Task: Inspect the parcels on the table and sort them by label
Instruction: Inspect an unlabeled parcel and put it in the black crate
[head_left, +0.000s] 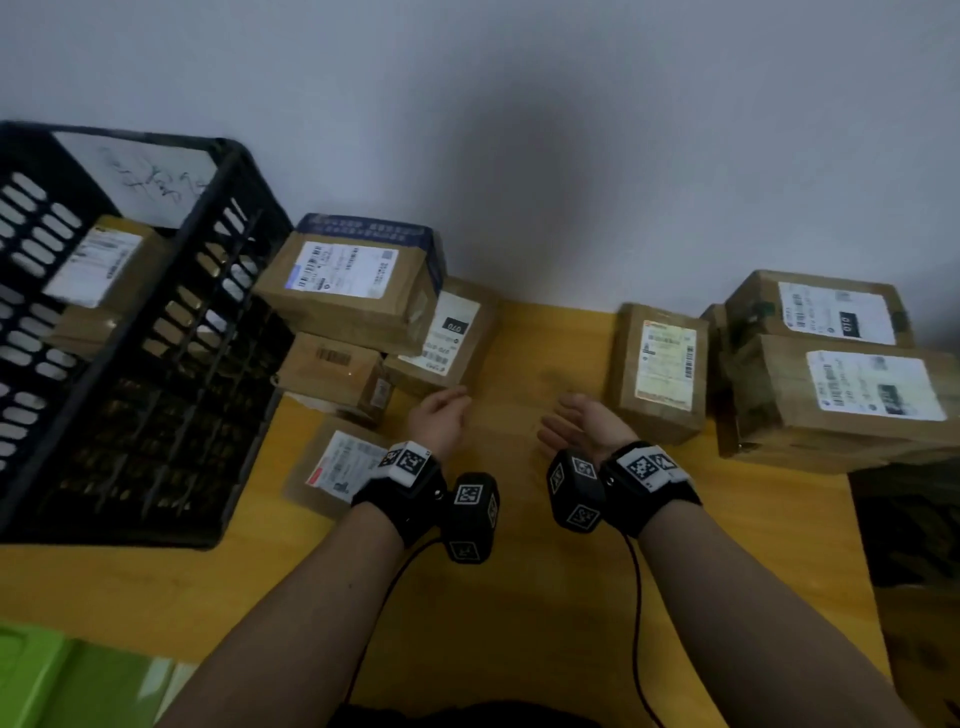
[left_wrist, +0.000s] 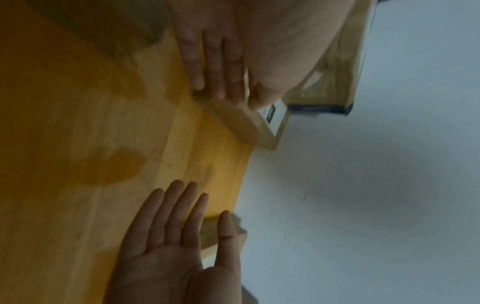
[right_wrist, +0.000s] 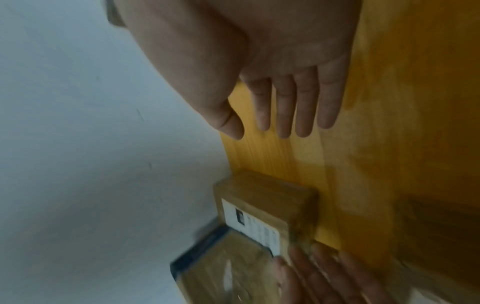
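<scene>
Brown cardboard parcels with white labels lie on the yellow table (head_left: 519, 597). On the left is a stack topped by a large parcel (head_left: 348, 280), with a parcel labelled 070 (head_left: 447, 338) beside it, a small one (head_left: 332, 369) and a flat one (head_left: 337, 467). On the right a single parcel (head_left: 660, 369) stands next to two stacked ones (head_left: 852, 395). My left hand (head_left: 447, 410) (left_wrist: 239, 98) is open, its fingertips at the near corner of the 070 parcel (left_wrist: 244, 121). My right hand (head_left: 566, 415) (right_wrist: 259, 127) is open, palm turned inward, and holds nothing.
A black slatted crate (head_left: 156, 364) with parcels inside (head_left: 98, 270) stands at the far left. A grey wall runs along the table's back edge. A green object (head_left: 41, 675) shows at the lower left, a dark object (head_left: 909, 519) past the table's right edge.
</scene>
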